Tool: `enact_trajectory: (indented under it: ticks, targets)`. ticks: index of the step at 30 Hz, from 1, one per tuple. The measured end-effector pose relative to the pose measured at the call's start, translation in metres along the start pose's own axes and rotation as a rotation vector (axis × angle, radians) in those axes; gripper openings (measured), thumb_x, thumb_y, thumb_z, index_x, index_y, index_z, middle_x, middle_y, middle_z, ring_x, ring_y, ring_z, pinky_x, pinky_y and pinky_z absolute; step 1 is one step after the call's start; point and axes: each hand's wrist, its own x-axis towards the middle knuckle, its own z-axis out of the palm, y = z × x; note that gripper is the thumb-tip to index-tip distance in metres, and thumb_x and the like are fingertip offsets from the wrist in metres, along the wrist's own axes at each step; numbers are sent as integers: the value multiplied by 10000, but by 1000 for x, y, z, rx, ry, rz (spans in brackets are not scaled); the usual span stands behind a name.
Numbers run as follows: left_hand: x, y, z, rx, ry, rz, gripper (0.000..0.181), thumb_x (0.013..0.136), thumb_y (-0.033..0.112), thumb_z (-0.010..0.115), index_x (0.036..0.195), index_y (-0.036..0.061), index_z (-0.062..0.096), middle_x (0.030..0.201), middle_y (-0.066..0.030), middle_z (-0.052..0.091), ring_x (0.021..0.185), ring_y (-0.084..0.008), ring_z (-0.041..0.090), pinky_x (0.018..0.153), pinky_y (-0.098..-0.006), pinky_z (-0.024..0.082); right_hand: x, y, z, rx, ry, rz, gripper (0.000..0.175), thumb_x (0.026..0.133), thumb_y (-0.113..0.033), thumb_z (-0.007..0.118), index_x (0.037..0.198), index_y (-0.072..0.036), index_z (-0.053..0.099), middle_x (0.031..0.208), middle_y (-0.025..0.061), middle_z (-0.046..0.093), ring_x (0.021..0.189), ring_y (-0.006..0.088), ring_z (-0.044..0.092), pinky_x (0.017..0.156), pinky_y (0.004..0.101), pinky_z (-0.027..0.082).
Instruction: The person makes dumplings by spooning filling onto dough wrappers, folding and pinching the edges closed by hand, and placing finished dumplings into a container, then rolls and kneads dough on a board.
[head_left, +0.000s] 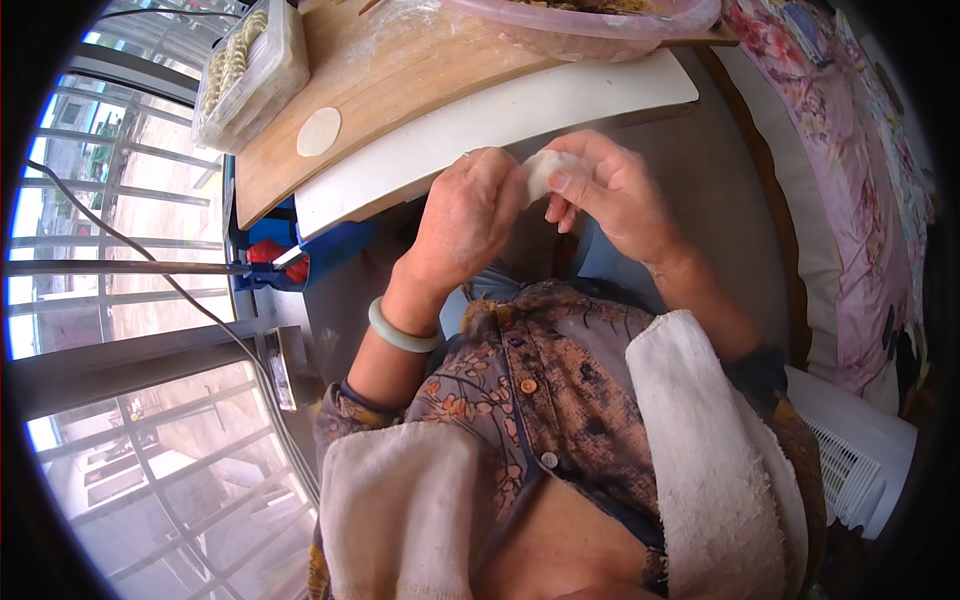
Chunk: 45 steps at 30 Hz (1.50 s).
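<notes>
A pale dough dumpling (541, 178) is held up in front of my lap, between my two hands. My left hand (471, 206) is curled, its fingers pressed to the dumpling's left edge. On the opposite side, the thumb and fingers of my right hand (619, 195) pinch the dough. Whatever lies inside the dough is hidden. One round dough wrapper (319, 132) lies flat on the wooden board (405, 97), near its left end. Behind it, a clear plastic container (259, 90) holds rows of pleated dumplings (234, 64).
A pink translucent bowl (592, 30) with filling sits on the board's far right. The board rests over a white tabletop (502, 124), whose front edge faces me. Barred windows (150, 247) and a cable (142, 251) are on the left, a bed with floral bedding (847, 247) on the right.
</notes>
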Motion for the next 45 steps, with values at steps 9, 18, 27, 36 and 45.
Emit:
enact_trajectory:
  ticks: [9, 18, 27, 36, 45]
  targets:
    - [-10, -1, 3, -303, 20, -186, 219, 888, 172, 612, 975, -26, 580, 819, -141, 620, 768, -238, 599, 695, -326, 477, -1, 6, 1, 149, 54, -11, 282, 951, -170, 529, 1129, 49, 519, 942, 91, 630, 759, 104, 620, 655, 241, 532]
    - [-25, -4, 29, -1018, 124, -366, 316, 919, 159, 595, 1179, -19, 571, 1026, -73, 650, 919, -131, 603, 824, -264, 487, -5, 11, 17, -83, 120, -167, 281, 970, -170, 487, 1177, 20, 493, 923, 85, 637, 785, 106, 620, 684, 240, 524]
    - [-25, -7, 15, -1114, 14, -453, 260, 921, 146, 583, 1106, -37, 591, 985, -107, 661, 858, -168, 651, 755, -289, 548, 10, -12, -21, -367, -166, -27, 358, 984, -318, 462, 813, -13, 537, 664, 20, 542, 562, 86, 527, 524, 241, 457]
    - [-23, -6, 16, -1108, -58, -464, 235, 913, 128, 595, 1087, -29, 599, 961, -86, 662, 844, -145, 645, 762, -287, 551, 19, -5, -18, -568, -222, -200, 316, 954, -246, 490, 761, 3, 518, 622, 133, 515, 567, 188, 483, 572, 335, 418]
    - [-21, -3, 10, -1051, -111, -476, 286, 904, 141, 606, 1135, -26, 587, 965, -70, 660, 806, -124, 635, 697, -240, 545, 15, 5, -19, -554, -188, -113, 295, 946, -228, 496, 764, 0, 537, 617, 121, 528, 569, 164, 475, 566, 328, 414]
